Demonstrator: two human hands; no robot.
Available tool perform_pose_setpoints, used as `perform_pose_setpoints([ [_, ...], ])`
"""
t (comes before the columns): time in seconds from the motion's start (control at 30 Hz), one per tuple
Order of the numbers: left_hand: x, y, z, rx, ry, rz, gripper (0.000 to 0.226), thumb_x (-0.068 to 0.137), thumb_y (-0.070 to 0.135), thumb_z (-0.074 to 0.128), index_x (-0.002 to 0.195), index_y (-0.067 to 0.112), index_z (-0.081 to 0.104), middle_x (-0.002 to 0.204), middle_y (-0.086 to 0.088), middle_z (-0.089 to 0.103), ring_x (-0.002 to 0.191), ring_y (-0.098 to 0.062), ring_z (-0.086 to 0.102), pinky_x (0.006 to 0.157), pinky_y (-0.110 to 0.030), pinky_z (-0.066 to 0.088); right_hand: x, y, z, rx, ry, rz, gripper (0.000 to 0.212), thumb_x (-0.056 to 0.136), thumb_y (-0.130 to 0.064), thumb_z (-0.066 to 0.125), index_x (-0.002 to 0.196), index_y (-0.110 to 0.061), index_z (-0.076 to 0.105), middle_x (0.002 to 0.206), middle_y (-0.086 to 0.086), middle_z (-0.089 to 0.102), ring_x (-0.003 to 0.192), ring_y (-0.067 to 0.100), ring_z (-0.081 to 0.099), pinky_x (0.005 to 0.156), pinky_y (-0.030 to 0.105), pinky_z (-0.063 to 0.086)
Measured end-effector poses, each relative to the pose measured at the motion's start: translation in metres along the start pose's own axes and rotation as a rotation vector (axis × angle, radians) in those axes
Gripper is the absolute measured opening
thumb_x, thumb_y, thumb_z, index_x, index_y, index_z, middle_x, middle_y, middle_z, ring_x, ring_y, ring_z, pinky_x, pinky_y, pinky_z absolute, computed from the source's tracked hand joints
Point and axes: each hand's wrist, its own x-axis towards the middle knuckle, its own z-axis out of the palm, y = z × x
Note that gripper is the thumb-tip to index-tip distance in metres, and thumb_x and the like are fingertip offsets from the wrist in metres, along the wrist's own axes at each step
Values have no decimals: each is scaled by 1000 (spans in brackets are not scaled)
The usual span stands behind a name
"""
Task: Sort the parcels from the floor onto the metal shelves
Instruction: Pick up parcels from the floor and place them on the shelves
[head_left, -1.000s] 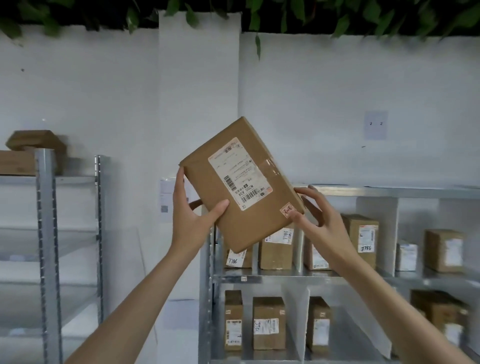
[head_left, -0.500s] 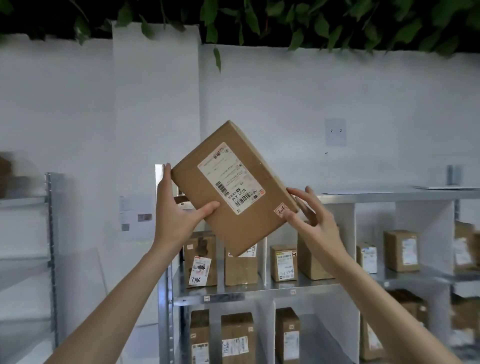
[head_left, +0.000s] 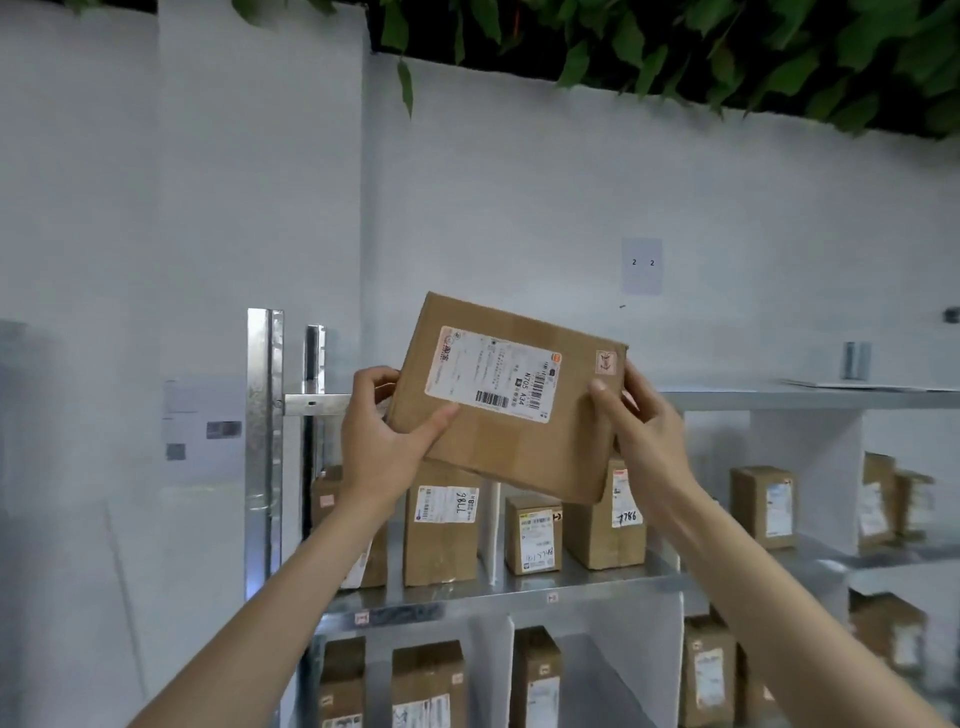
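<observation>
I hold a flat brown cardboard parcel (head_left: 519, 441) with a white shipping label up in front of the metal shelves (head_left: 519, 584). My left hand (head_left: 387, 439) grips its lower left corner, thumb on the front face. My right hand (head_left: 641, 431) grips its right edge near a small pink sticker. The parcel is tilted slightly clockwise and sits level with the top shelf board (head_left: 779, 399), in front of it.
Several brown parcels stand upright on the middle shelf, such as one marked 7786 (head_left: 613, 525), split by white dividers (head_left: 488, 525). More parcels fill the lower shelf. A steel upright (head_left: 265, 441) stands at the left. Green leaves hang above the white wall.
The parcel has turned from a steep diagonal to nearly level, and both hands have shifted right and closer to the top shelf. The view has swung right along the shelves.
</observation>
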Motion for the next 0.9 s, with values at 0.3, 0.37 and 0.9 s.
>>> perform_pose_setpoints([
  [0.3,-14,-48,36,29,-178,-41,130,58,41,97,151,62,9,158,18,32,139,-11,40,105,-43,49,14,13,-29,-227,-180,31,79,93,-31,77,149,-64,32,142,-25,56,121,4,62,92,33,58],
  [0.37,-17,-56,44,37,-209,-52,133,56,40,98,152,62,8,156,16,34,137,-13,43,103,-44,51,18,17,-38,-291,-186,15,79,86,-30,84,147,-52,40,144,-21,56,125,2,60,104,41,54],
  [0.9,-56,-56,167,2,-59,-112,85,66,22,95,131,35,41,121,29,49,105,18,54,73,-10,54,76,60,-133,-394,33,-33,67,60,-73,87,120,-57,61,142,-3,46,124,13,59,96,39,59],
])
